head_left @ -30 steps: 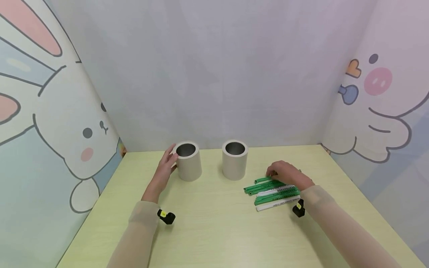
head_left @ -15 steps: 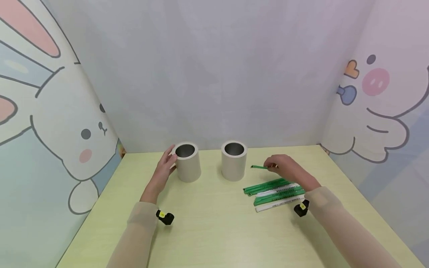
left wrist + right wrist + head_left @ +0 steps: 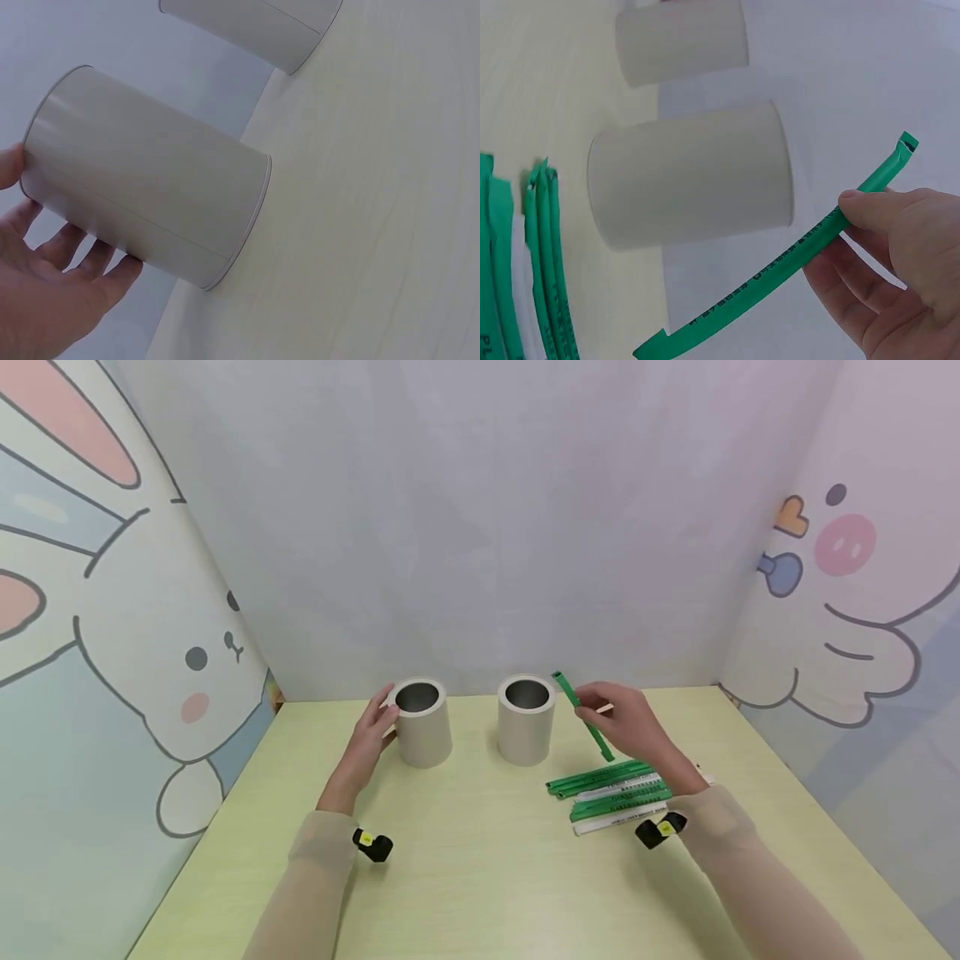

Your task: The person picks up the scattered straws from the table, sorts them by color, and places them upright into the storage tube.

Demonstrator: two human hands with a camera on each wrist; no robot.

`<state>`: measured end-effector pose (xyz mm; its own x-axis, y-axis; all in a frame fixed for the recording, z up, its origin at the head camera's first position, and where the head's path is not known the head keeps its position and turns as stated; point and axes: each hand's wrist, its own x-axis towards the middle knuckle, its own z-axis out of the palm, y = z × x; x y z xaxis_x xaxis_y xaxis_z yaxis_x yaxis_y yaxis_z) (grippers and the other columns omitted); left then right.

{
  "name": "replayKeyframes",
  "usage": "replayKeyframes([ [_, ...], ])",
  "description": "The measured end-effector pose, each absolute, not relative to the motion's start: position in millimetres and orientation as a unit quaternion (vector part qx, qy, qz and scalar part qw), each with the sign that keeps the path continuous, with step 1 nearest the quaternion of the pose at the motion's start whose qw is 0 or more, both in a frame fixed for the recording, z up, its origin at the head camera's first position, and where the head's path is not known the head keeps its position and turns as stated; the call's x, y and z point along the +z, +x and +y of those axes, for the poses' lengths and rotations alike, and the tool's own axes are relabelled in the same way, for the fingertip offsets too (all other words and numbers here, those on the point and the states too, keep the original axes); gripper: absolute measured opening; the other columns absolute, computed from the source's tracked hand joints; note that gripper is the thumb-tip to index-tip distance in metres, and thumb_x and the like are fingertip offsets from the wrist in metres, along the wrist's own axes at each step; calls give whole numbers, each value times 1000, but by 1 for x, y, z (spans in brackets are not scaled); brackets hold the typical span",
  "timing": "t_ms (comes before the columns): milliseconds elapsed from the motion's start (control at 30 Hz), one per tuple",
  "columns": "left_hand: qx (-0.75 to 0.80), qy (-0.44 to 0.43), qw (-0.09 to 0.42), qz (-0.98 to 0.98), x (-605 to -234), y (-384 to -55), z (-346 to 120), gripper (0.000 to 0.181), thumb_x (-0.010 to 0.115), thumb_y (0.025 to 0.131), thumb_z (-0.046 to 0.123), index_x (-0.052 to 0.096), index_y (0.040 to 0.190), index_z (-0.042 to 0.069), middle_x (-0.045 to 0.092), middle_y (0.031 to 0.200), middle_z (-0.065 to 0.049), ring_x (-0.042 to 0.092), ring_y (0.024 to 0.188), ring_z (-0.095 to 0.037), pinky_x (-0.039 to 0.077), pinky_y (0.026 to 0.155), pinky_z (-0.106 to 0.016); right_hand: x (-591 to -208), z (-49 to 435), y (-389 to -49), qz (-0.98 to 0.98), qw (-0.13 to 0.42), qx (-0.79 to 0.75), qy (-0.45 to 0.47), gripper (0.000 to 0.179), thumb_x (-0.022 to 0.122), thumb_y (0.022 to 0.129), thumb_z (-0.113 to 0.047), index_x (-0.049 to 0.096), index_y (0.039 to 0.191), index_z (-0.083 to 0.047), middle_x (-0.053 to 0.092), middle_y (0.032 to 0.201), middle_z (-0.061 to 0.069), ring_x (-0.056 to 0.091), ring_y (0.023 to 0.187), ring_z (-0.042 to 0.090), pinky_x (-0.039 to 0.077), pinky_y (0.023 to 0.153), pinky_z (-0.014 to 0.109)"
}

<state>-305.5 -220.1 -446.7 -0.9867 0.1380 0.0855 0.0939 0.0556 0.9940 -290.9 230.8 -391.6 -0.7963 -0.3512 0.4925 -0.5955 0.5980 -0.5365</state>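
My right hand (image 3: 621, 717) pinches a green wrapped straw (image 3: 592, 717) between thumb and fingers. The straw, slim and with dark print, slants in the air right of the right-hand white cylindrical container (image 3: 523, 735). In the right wrist view its upper end (image 3: 904, 142) sticks out past the thumb, the longer part hanging down-left. My left hand (image 3: 366, 748) holds the left white container (image 3: 424, 737), thumb at the rim and fingers around its outer side, as the left wrist view shows on the container wall (image 3: 142, 165). Both containers stand upright with dark open tops.
Several green and white wrapped straws (image 3: 615, 797) lie in a loose row on the pale table (image 3: 480, 877), below my right hand. A plain pale curtain (image 3: 480, 527) hangs behind the table. Cartoon-printed cloths stand at the left (image 3: 135, 718) and right (image 3: 862, 635).
My right hand has lifted a green straw off the far side of the row, moved up and left, and turned it from lying flat to slanted. The left hand stays on its container.
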Motion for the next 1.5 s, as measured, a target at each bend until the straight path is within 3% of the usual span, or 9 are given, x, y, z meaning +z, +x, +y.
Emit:
replayKeyframes([
  [167, 684, 87, 13, 724, -446, -307, -218, 66, 45, 115, 43, 17, 172, 28, 27, 171, -15, 22, 160, -33, 23, 130, -60, -380, 213, -286, -859, 172, 419, 239, 27, 75, 101, -15, 72, 128, -11, 77, 108, 5, 75, 95, 20, 62, 77, 23],
  [300, 687, 83, 14, 722, -447, -308, -218, 65, 45, 115, 42, 18, 172, 29, 27, 171, -15, 22, 160, -33, 23, 130, -60, -376, 196, -286, -835, 164, 475, 224, 29, 73, 103, -14, 70, 131, -7, 74, 111, 14, 75, 95, 29, 62, 76, 22],
  [567, 686, 77, 16, 723, -449, -308, -223, 64, 45, 115, 43, 18, 172, 30, 28, 170, -16, 24, 159, -34, 25, 130, -58, -371, 155, -292, -779, 134, 582, 190, 36, 72, 104, -18, 64, 137, -7, 69, 116, 16, 72, 103, 31, 66, 86, 45],
  [833, 688, 77, 16, 722, -449, -307, -223, 64, 44, 115, 41, 17, 172, 28, 28, 170, -17, 24, 159, -34, 25, 130, -59, -361, 110, -304, -714, 143, 659, 187, 29, 71, 103, -12, 64, 131, -7, 69, 116, 16, 73, 101, 29, 66, 87, 36],
  [1233, 686, 80, 17, 723, -449, -310, -223, 64, 45, 115, 40, 18, 172, 26, 28, 170, -18, 25, 159, -35, 24, 129, -60, -352, 59, -329, -665, 176, 714, 133, 28, 71, 102, -7, 64, 129, -10, 69, 114, 11, 72, 97, 22, 66, 87, 35],
  [1500, 691, 79, 15, 719, -449, -310, -222, 63, 45, 115, 39, 19, 172, 26, 29, 170, -17, 25, 159, -34, 25, 130, -59, -341, 37, -336, -666, 188, 708, 142, 33, 69, 103, -6, 61, 136, -9, 68, 116, 12, 71, 100, 25, 66, 87, 34],
])
